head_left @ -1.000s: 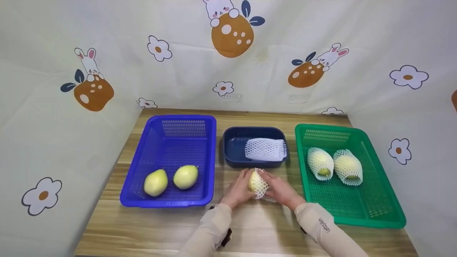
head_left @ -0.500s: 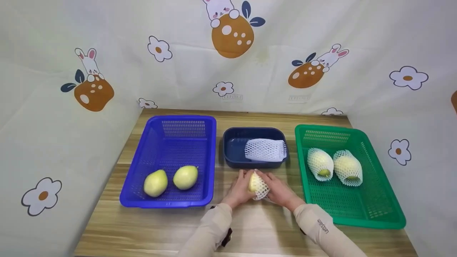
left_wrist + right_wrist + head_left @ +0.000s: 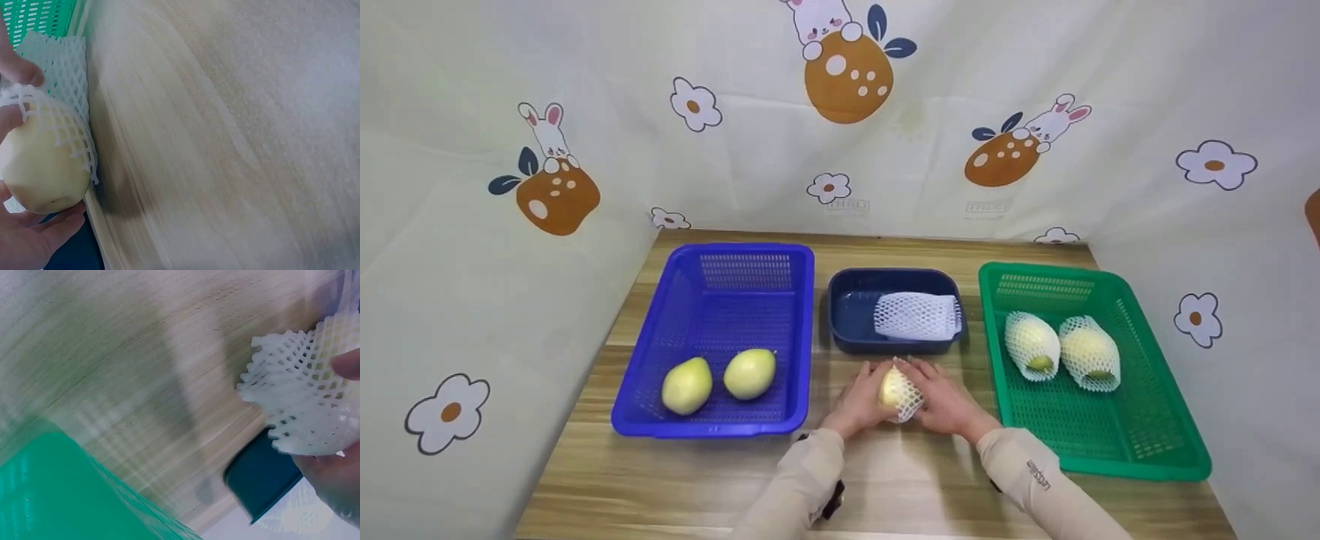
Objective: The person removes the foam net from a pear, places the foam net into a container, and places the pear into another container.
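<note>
Near the middle of the table, a pale yellow pear point(image 3: 45, 163) sits partly inside a white foam net sleeve point(image 3: 304, 394). My left hand point(image 3: 859, 403) holds the pear from the left, fingers under its bare end in the left wrist view. From the right, my right hand point(image 3: 949, 401) grips the sleeve around the pear. The sleeve covers one end of the fruit, and its loose end hangs beyond it in the right wrist view. Behind my hands, a dark blue tub point(image 3: 851, 341) holds another flat foam net sleeve point(image 3: 916, 316).
On the left stands a blue basket point(image 3: 712, 430) with two bare pears point(image 3: 750, 373). A green basket point(image 3: 1140, 471) at the right contains two pears in foam nets point(image 3: 1089, 352). A patterned cloth point(image 3: 915, 172) surrounds the wooden table point(image 3: 900, 487).
The sleeve's trailing part beside my right hand has gone out of sight in the head view. Both hands stay in nearly the same place around the pear.
</note>
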`<state>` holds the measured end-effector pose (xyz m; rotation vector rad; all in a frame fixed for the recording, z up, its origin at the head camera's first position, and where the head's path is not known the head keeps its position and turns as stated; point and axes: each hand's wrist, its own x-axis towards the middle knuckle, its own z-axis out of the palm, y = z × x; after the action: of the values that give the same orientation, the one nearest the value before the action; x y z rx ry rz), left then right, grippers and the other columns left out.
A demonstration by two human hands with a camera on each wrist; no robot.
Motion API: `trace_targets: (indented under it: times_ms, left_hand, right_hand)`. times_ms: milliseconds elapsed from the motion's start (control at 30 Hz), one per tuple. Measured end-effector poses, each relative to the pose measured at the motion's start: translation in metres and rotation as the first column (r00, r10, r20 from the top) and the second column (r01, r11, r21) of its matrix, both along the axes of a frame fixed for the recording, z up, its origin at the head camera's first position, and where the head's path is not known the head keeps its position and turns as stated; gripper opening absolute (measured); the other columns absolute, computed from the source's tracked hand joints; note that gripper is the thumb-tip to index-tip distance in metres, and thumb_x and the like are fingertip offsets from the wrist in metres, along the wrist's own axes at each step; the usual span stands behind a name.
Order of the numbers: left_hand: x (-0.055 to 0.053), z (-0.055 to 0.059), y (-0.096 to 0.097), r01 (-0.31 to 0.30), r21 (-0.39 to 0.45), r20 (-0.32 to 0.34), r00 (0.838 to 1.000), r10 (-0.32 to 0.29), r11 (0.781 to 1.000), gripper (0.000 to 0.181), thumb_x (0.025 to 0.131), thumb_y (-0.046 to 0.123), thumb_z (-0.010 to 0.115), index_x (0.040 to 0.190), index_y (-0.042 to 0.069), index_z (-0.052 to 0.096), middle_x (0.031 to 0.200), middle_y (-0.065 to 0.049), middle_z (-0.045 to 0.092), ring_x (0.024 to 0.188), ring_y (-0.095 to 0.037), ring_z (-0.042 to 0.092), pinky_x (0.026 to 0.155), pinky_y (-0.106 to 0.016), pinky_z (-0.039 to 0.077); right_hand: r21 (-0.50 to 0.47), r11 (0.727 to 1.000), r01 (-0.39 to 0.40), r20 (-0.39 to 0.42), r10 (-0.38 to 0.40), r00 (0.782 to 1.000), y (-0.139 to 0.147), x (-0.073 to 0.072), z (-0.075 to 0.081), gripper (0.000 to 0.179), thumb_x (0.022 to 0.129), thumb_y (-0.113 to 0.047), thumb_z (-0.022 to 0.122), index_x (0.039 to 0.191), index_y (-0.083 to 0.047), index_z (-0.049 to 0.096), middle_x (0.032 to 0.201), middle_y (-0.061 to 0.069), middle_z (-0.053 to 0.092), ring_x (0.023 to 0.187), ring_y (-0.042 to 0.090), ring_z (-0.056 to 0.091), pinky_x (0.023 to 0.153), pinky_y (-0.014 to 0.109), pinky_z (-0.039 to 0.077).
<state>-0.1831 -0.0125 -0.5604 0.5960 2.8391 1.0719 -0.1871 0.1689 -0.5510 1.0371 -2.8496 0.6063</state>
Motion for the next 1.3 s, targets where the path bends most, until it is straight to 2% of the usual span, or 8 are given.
trace_targets:
  times_ms: [100, 267, 467, 633, 800, 967, 1133, 1300]
  left_hand:
    - [0.0, 0.0, 0.0, -0.003, -0.002, -0.009, 1.0, 0.003, 1.0, 0.074, 0.062, 0.025, 0.077, 0.127, 0.013, 0.044, 0.113, -0.011, 0.043, 0.093, -0.028, 0.052, 0.077, -0.037, 0.044]
    - [0.001, -0.001, -0.002, -0.022, 0.002, 0.021, 1.0, 0.022, 1.0, 0.075, 0.064, 0.035, 0.075, 0.129, 0.013, 0.043, 0.114, -0.013, 0.043, 0.092, -0.029, 0.052, 0.076, -0.039, 0.044]
    - [0.003, 0.002, -0.006, -0.033, -0.004, 0.017, 0.999, 0.034, 0.999, 0.073, 0.063, 0.04, 0.073, 0.126, 0.015, 0.046, 0.108, -0.009, 0.044, 0.088, -0.026, 0.052, 0.072, -0.037, 0.044]
    - [0.007, 0.009, -0.012, -0.028, -0.032, 0.004, 1.0, 0.029, 0.999, 0.073, 0.065, 0.042, 0.072, 0.125, 0.011, 0.045, 0.111, -0.01, 0.045, 0.092, -0.027, 0.051, 0.075, -0.039, 0.043]
    - [0.013, 0.019, -0.015, -0.006, -0.041, -0.012, 1.0, 0.006, 0.999, 0.07, 0.066, 0.042, 0.071, 0.123, 0.01, 0.046, 0.112, -0.01, 0.05, 0.093, -0.027, 0.052, 0.076, -0.04, 0.043]
    - [0.02, 0.031, -0.02, -0.011, -0.047, 0.008, 1.0, 0.012, 0.999, 0.073, 0.068, 0.046, 0.069, 0.127, 0.013, 0.043, 0.116, -0.012, 0.048, 0.096, -0.029, 0.051, 0.077, -0.045, 0.042]
    - [0.026, 0.051, -0.027, -0.014, -0.092, -0.007, 1.0, 0.013, 0.996, 0.074, 0.068, 0.054, 0.064, 0.129, 0.019, 0.042, 0.114, -0.011, 0.049, 0.092, -0.031, 0.052, 0.074, -0.046, 0.043]
    - [0.028, 0.071, -0.039, -0.021, -0.114, -0.065, 0.998, 0.014, 0.993, 0.074, 0.067, 0.058, 0.063, 0.127, 0.02, 0.043, 0.107, -0.009, 0.051, 0.082, -0.029, 0.055, 0.068, -0.042, 0.045]
  right_hand:
    - [-0.036, 0.999, -0.036, 0.022, 0.037, 0.999, -0.001, 0.0, 0.001, 0.068, 0.07, -0.006, 0.064, 0.133, -0.005, 0.038, 0.128, 0.019, 0.041, 0.112, 0.034, 0.042, 0.087, 0.045, 0.039]
    - [-0.05, 0.998, -0.039, 0.012, 0.04, 0.999, 0.0, 0.001, 0.003, 0.063, 0.073, 0.005, 0.061, 0.131, -0.007, 0.041, 0.12, 0.017, 0.05, 0.106, 0.03, 0.048, 0.085, 0.042, 0.041]
    - [0.021, 1.0, 0.016, -0.087, -0.014, 0.996, 0.004, 0.0, 0.006, 0.059, 0.069, 0.006, 0.058, 0.125, -0.013, 0.05, 0.11, 0.01, 0.056, 0.096, 0.026, 0.055, 0.069, 0.041, 0.048]
    - [0.048, 0.995, 0.083, -0.154, -0.074, 0.985, 0.009, -0.001, 0.011, 0.049, 0.068, 0.003, 0.055, 0.114, -0.015, 0.059, 0.105, 0.005, 0.059, 0.092, 0.024, 0.056, 0.06, 0.041, 0.048]
    - [0.024, 0.995, 0.095, -0.202, -0.088, 0.976, 0.014, -0.002, 0.016, 0.044, 0.068, 0.002, 0.055, 0.109, -0.013, 0.062, 0.104, 0.005, 0.061, 0.091, 0.025, 0.057, 0.062, 0.041, 0.048]
    - [-0.014, 0.993, 0.121, -0.215, -0.121, 0.969, 0.02, -0.003, 0.024, 0.042, 0.07, 0.001, 0.053, 0.108, -0.013, 0.064, 0.103, 0.007, 0.061, 0.091, 0.025, 0.057, 0.065, 0.042, 0.048]
    - [-0.076, 0.986, 0.146, -0.247, -0.161, 0.956, 0.024, -0.004, 0.034, 0.041, 0.071, 0.003, 0.051, 0.106, -0.013, 0.065, 0.101, 0.006, 0.062, 0.088, 0.025, 0.058, 0.062, 0.04, 0.048]
    - [-0.112, 0.985, 0.133, -0.289, -0.16, 0.944, 0.023, -0.003, 0.045, 0.039, 0.072, 0.004, 0.051, 0.104, -0.013, 0.066, 0.099, 0.005, 0.063, 0.086, 0.024, 0.058, 0.058, 0.039, 0.049]
